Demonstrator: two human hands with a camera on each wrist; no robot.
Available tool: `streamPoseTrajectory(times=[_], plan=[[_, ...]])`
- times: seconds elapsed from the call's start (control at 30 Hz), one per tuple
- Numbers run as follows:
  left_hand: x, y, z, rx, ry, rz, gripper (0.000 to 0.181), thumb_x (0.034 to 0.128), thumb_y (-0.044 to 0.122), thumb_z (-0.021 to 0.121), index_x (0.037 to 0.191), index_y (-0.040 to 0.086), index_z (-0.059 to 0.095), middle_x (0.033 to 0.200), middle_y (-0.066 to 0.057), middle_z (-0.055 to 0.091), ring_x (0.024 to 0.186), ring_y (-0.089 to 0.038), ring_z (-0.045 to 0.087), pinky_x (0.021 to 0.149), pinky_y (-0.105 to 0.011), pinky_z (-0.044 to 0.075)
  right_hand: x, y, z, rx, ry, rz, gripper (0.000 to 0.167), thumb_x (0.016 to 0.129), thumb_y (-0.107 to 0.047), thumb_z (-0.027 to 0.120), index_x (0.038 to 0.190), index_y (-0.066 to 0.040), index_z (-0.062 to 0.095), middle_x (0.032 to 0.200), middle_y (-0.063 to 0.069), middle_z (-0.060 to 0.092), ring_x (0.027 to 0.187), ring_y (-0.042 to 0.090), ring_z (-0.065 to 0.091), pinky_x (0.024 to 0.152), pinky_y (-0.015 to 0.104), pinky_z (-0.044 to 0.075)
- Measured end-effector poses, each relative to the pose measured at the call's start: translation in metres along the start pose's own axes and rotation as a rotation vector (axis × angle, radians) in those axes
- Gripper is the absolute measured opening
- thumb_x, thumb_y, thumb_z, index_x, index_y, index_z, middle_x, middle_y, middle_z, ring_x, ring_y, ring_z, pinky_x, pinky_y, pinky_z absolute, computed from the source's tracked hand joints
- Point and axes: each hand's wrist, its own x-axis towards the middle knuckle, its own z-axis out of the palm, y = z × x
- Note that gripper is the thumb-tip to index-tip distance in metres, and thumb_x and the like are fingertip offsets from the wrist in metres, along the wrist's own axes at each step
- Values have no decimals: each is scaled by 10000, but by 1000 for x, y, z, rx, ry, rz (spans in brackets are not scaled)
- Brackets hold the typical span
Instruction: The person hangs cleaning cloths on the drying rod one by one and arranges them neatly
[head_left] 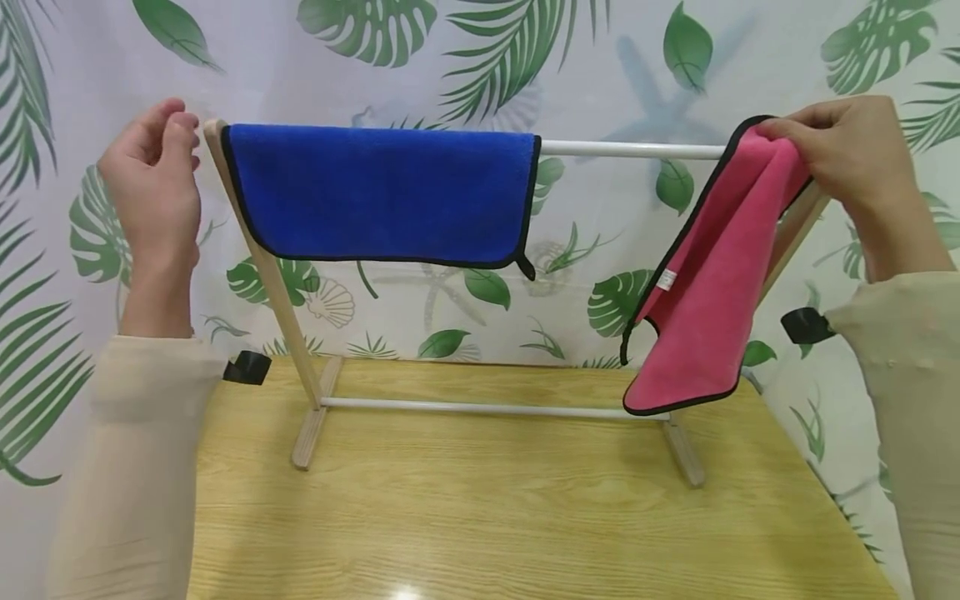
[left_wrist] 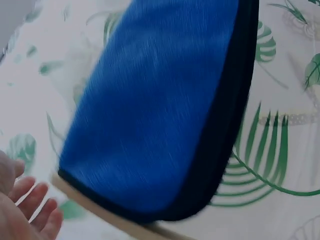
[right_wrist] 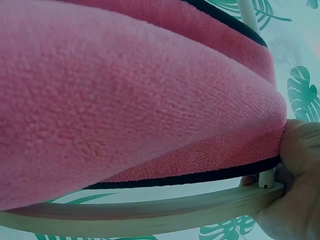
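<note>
A blue towel with black edging hangs folded over the left part of the rack's white top bar. My left hand is just outside the left wooden post, apart from the blue towel. In the left wrist view its loosely bent fingers hold nothing. At the bar's right end my right hand pinches the top of a pink towel, also edged in black. That towel droops in slanting folds, with a small white label showing. The right hand's far fingers are partly hidden behind it.
The wooden rack stands on a wood-grain table, its feet joined by a white lower bar. Behind it hangs a leaf-patterned curtain. A small black device sits at the left sleeve, another at the right.
</note>
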Motion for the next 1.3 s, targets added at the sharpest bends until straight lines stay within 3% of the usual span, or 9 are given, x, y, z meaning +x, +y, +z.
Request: streamPoseTrajectory(times=[0.1,0.17,0.43,0.53,0.7,0.83,0.93,1.13,1.3], plan=[[-20,14,7,121,61,133,257,1049,189,618,1261,95,729,1091,43,673,1041,-89,576,952,-239,439,1,-1,0,-5,2,-12,526,997,-417,676,1376,-53,665,827,-146,593,746,76,551,589,100,493],[-35,20,13,152,39,192,245,1048,180,619,1241,84,735,1072,44,674,1022,-114,594,925,-240,447,2,-1,0,2,4,-14,468,995,-410,681,1330,-85,707,799,-148,603,733,75,554,583,106,491],[-100,16,48,158,-349,301,267,1043,131,635,1266,-2,700,1167,-86,720,1005,-126,646,901,-233,497,5,0,-2,9,9,-17,145,980,-403,703,986,-292,796,707,-159,615,688,57,560,560,123,479],[-124,8,63,145,-474,315,262,1032,105,648,1258,-18,697,1169,-114,726,1013,-158,663,884,-251,505,4,0,-2,-5,4,-19,168,976,-422,703,999,-291,804,715,-163,619,735,76,549,567,128,475],[-155,-9,91,137,-649,285,268,1035,111,646,1267,-15,692,1172,-119,719,1033,-193,658,891,-320,522,2,1,-4,-26,-8,-20,348,982,-448,687,1182,-182,787,735,-159,624,764,94,545,572,131,484],[-174,-26,111,141,-737,249,281,1039,123,640,1284,-9,681,1178,-105,711,1049,-202,664,914,-354,541,2,0,-5,-27,-4,-30,292,981,-447,689,1121,-218,803,716,-162,628,750,91,547,568,139,478],[-186,-37,124,134,-779,222,295,1038,125,643,1298,-11,671,1168,-101,709,1058,-213,669,920,-361,549,2,-1,-4,-15,-3,-32,252,977,-443,696,1077,-240,807,713,-155,634,748,90,552,571,143,477],[-205,-53,146,149,-845,148,333,1043,181,647,1334,19,655,1191,-87,699,1084,-200,661,911,-323,544,0,-1,-3,-18,-2,-18,541,981,-463,683,1332,-52,698,742,-157,632,765,84,564,585,127,491],[-218,-63,164,150,-877,100,370,1034,209,666,1354,24,644,1208,-83,693,1090,-192,657,907,-283,540,-1,-1,-4,-8,6,-18,491,979,-458,688,1289,-80,729,732,-154,633,772,86,559,581,129,493]])
